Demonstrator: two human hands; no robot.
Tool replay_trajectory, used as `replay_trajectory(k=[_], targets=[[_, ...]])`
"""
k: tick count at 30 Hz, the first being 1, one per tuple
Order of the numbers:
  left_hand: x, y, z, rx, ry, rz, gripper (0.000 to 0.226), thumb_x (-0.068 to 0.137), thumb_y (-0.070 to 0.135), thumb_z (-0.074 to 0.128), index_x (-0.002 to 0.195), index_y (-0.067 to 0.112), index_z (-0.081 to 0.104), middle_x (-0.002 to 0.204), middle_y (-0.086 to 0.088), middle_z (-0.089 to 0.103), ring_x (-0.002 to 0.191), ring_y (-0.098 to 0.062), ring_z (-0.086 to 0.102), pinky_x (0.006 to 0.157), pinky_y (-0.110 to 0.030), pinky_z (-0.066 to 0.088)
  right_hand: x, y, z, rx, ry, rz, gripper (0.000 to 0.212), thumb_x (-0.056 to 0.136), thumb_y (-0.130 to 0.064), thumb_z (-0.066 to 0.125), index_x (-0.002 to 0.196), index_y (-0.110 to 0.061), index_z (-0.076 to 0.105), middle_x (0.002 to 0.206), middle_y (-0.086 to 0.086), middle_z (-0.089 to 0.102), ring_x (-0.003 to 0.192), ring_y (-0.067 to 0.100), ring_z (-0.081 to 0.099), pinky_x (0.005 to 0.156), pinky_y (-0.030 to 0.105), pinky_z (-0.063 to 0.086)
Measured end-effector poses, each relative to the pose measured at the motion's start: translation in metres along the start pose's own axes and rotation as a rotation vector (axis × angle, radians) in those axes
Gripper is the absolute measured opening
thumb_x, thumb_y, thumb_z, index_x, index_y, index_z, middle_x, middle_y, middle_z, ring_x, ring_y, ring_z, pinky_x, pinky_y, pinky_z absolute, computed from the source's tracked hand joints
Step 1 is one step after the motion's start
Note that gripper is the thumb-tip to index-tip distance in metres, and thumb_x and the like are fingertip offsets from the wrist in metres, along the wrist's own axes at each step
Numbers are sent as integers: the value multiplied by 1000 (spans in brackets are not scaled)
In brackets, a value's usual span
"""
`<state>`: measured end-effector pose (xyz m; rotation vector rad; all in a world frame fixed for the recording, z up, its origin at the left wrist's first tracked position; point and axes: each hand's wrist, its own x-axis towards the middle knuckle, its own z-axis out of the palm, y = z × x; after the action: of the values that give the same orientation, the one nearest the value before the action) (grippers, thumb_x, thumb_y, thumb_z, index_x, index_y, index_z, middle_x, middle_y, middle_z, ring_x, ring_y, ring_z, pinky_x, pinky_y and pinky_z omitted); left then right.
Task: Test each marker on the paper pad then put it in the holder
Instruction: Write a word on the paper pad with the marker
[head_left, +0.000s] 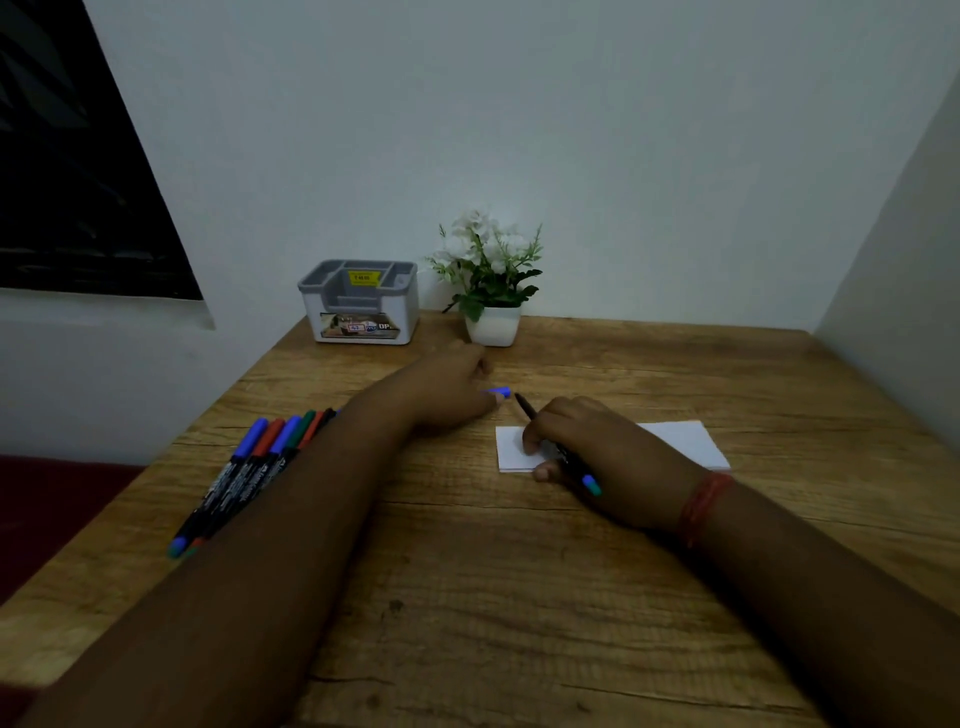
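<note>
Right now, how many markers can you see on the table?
7, maybe more. Six capped markers lie side by side at the table's left: blue, red, blue, green, red, black. The right hand holds one uncapped black marker. The left forearm may hide others.

**Two hands at a wooden table, marker uncapped over a paper pad**

The right hand (597, 457) grips a black marker (558, 447) over the white paper pad (675, 441). At 10 o'clock from it, the left hand (457, 389) pinches a blue cap (500, 392). Spare markers (249, 467) lie at 9 o'clock. A grey holder (358, 301) and potted plant (491, 280) stand at 12 o'clock on the table (493, 597).
</note>
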<state>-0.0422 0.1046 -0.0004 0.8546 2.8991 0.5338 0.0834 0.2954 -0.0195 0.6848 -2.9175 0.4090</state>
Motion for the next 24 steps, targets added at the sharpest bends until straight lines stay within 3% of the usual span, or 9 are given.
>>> replay_trajectory(k=[2, 5, 10, 13, 15, 17, 19, 21, 24], targets=[[-2, -2, -2, 79, -103, 35, 78, 86, 61, 62, 149, 27, 31, 156, -1, 31, 139, -23, 34, 106, -39, 37, -3, 2, -1, 9, -3, -57, 20, 96, -27, 63, 115, -31, 59, 119, -11, 58, 106, 5, 49, 94, 27, 47], [-3, -5, -2, 145, -272, 51, 105, 77, 78, 57, 157, 32, 6, 167, 2, 1, 152, -25, 7, 121, -49, 19, -12, 14, -3, 36, -46, -115, 22, 97, -23, 62, 117, -32, 59, 120, -14, 59, 109, 3, 54, 96, 18, 44], [-6, 4, 1, 188, -405, 48, 110, 77, 77, 57, 156, 36, -7, 164, 2, -19, 149, -30, -20, 121, -58, 4, -25, 60, 23, -79, -163, -73, 34, 96, -55, 52, 118, -73, 35, 127, -45, 41, 120, -9, 50, 101, 12, 41], [-7, 6, 2, 181, -412, 51, 111, 76, 77, 58, 155, 38, -10, 163, 3, -23, 148, -30, -23, 120, -61, 4, -28, 23, -1, 99, 35, -43, 25, 99, -43, 54, 123, -47, 56, 126, -29, 55, 116, -2, 57, 95, 7, 43], [-6, 4, 2, 174, -419, 46, 113, 75, 79, 58, 154, 39, -11, 162, 4, -25, 148, -29, -24, 119, -61, 4, -30, -1, -14, 415, 194, -34, 26, 101, -51, 43, 117, -44, 63, 118, -21, 64, 112, -1, 60, 93, 10, 47], [-7, 5, 2, 181, -412, 55, 113, 75, 78, 58, 154, 39, -13, 162, 4, -25, 148, -30, -24, 120, -61, 5, -21, -13, -18, 759, 305, 93, 35, 98, -56, 40, 111, -40, 68, 114, -15, 70, 105, 5, 68, 92, 20, 55], [-7, 5, 3, 189, -405, 57, 113, 76, 76, 59, 154, 38, -14, 162, 4, -26, 148, -30, -24, 119, -61, 5, -11, -15, -13, 1060, 365, 217, 39, 95, -47, 47, 103, -18, 71, 109, 3, 75, 98, 19, 74, 90, 35, 60], [-7, 6, 4, 189, -412, 40, 115, 75, 77, 59, 154, 38, -15, 161, 3, -27, 147, -31, -26, 119, -62, 4, -8, -13, -7, 1145, 381, 284, 26, 92, -32, 61, 95, -7, 68, 99, 9, 76, 92, 24, 74, 89, 42, 59], [-6, 5, 4, 192, -420, 17, 117, 73, 78, 59, 154, 39, -16, 161, 2, -27, 146, -33, -26, 119, -62, 2, -11, -7, -2, 960, 335, 308, 10, 86, -2, 71, 90, -5, 63, 85, -1, 71, 82, 10, 70, 82, 32, 58]])
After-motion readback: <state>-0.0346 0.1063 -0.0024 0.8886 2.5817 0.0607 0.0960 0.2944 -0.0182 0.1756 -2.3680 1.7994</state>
